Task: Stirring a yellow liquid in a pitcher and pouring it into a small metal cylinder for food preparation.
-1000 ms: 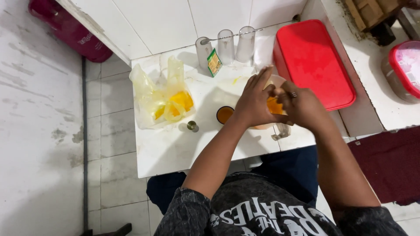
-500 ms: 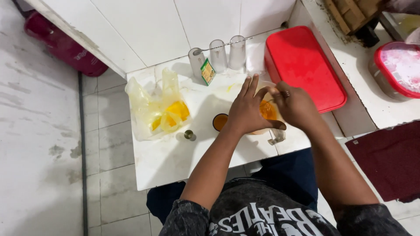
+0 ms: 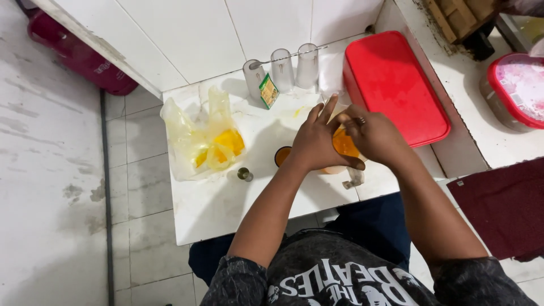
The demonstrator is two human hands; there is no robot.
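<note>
Both my hands meet over the middle of a white tiled counter (image 3: 226, 209). My left hand (image 3: 314, 141) cups an orange fruit half (image 3: 344, 144) from the left, fingers stretched over it. From the right, my right hand (image 3: 377, 136) closes on the same fruit, a ring on one finger. Under the hands sits a pale juicer or bowl, mostly hidden. Just left of my left wrist is a small round container of orange liquid (image 3: 281, 154).
A clear plastic bag with orange fruit pieces (image 3: 207, 144) lies at the left. A small metal cap (image 3: 245, 174) stands near it. Three clear glasses (image 3: 282, 69) and a small green carton (image 3: 268, 90) line the back. A red lidded box (image 3: 394, 85) sits right; a red-rimmed tub (image 3: 518, 90) lies farther right.
My hands stay on the orange fruit, with the left fingers shifting slightly over it. The view has drifted a little; nothing else has moved.
</note>
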